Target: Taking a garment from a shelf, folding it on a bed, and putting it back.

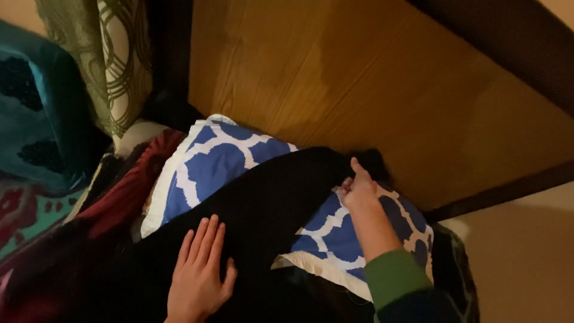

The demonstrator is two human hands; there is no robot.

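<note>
A blue pillow (218, 161) with a white lattice pattern lies against a wooden headboard (371, 84). A black blanket (269, 197) is draped across its middle. My left hand (198, 272) rests flat on the black blanket, fingers apart, holding nothing. My right hand (359, 188), in a green sleeve, pinches the blanket's far edge near the headboard, above the pillow's right part.
A red fabric (128, 188) lies left of the pillow. A green and cream patterned curtain (116, 60) hangs at the upper left, beside a teal cushion (36, 113). A dark bed frame post (170, 48) borders the headboard. A beige wall (526, 257) is at the right.
</note>
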